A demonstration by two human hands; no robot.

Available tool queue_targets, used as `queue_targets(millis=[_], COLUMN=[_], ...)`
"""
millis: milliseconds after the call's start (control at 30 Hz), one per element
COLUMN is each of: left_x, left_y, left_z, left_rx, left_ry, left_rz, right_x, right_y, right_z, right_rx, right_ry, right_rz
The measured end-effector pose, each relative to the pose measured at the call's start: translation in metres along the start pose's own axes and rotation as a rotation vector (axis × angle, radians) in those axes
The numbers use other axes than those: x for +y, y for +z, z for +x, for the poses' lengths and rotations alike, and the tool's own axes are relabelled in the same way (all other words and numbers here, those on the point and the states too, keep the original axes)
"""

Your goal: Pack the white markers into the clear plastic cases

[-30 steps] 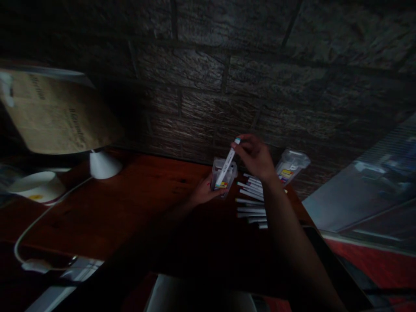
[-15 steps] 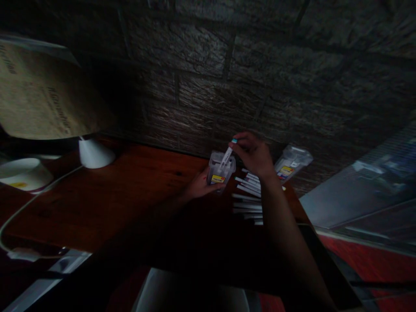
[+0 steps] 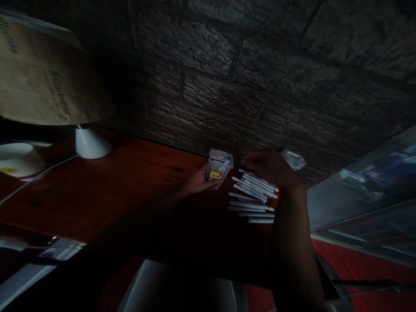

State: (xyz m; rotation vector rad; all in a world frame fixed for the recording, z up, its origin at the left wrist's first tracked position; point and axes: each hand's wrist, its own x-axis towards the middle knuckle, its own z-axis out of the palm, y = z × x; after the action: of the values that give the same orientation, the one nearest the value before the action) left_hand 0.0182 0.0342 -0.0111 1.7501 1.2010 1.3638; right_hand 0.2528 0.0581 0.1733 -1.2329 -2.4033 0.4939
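Note:
In the dim head view my left hand is wrapped round a clear plastic marker case with a yellow label, standing tilted on the wooden table. Inside the case leans a white marker with a teal end. Just right of it, my right hand hovers over the far end of a row of white markers. Its fingers are dark and blurred, so whether they grip anything is unclear. Behind that hand, a second clear case is mostly hidden.
A lamp with a printed paper shade and a white base stands at the left, beside a white bowl-like cup. A stone-block wall rises behind the wooden table. A pale chair is at the near edge.
My right hand has let go of the teal-ended marker, which now sits inside the case, and has moved right over the loose markers. My left hand still holds the case. The view has shifted slightly.

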Motion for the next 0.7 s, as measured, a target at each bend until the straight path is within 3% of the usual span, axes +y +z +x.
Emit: queue_targets(millis=[67, 167, 267, 367, 533, 700], left_x=[-0.001, -0.004, -0.007, -0.008, -0.007, -0.009], left_y=[0.001, 0.002, 0.004, 0.004, 0.004, 0.005], left_z=[0.000, 0.001, 0.002, 0.003, 0.003, 0.003], left_rx=[0.009, -0.001, -0.023, -0.046, -0.047, -0.036], left_ry=[0.002, -0.001, 0.011, 0.031, 0.027, 0.065], left_rz=[0.003, 0.029, 0.028, 0.017, 0.033, 0.012], right_x=[0.009, 0.024, 0.040, 0.057, 0.073, 0.075], right_y=[0.001, 0.022, 0.051, 0.060, 0.048, 0.062], right_z=[-0.005, -0.013, -0.028, -0.049, -0.069, -0.069], right_rx=[-0.168, -0.345, -0.451, -0.351, -0.102, -0.236], right_ry=[0.058, 0.145, 0.080, 0.069, 0.133, 0.084], right_rz=[-0.030, -0.137, -0.184, -0.212, -0.201, 0.003])
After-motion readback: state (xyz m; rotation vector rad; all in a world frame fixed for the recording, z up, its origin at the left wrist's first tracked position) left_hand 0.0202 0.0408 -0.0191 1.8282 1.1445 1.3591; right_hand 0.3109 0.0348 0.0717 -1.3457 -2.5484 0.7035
